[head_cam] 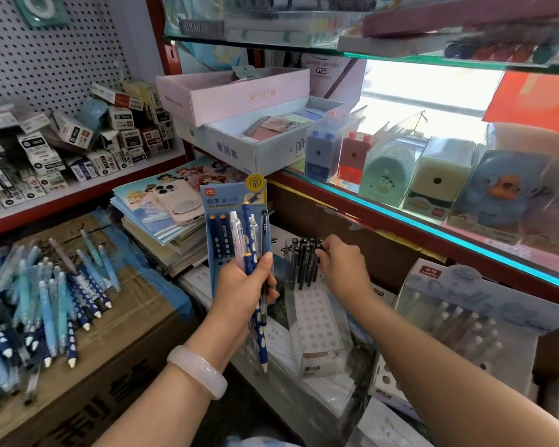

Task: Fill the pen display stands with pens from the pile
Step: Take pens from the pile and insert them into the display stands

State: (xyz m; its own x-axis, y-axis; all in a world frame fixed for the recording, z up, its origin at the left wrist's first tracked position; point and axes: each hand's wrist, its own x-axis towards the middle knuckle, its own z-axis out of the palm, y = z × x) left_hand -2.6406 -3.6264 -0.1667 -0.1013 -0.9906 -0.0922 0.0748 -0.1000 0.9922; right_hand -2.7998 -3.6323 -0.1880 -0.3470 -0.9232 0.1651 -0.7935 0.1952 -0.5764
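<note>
Right hand (342, 269), grip pinched on a black pen (318, 253) standing upright in the clear stand (317, 321) at frame centre; left hand (244, 287) clamped spare pens (255, 253); pile (42, 304) lay lower left.

Left hand (244, 293) raised, fingers clenched — right hand (342, 269) reaching forward, fingertips pinched, forearms bare

Single head-worn wide-angle view, facing forward and down, close over shop shelves (400, 221)
</note>
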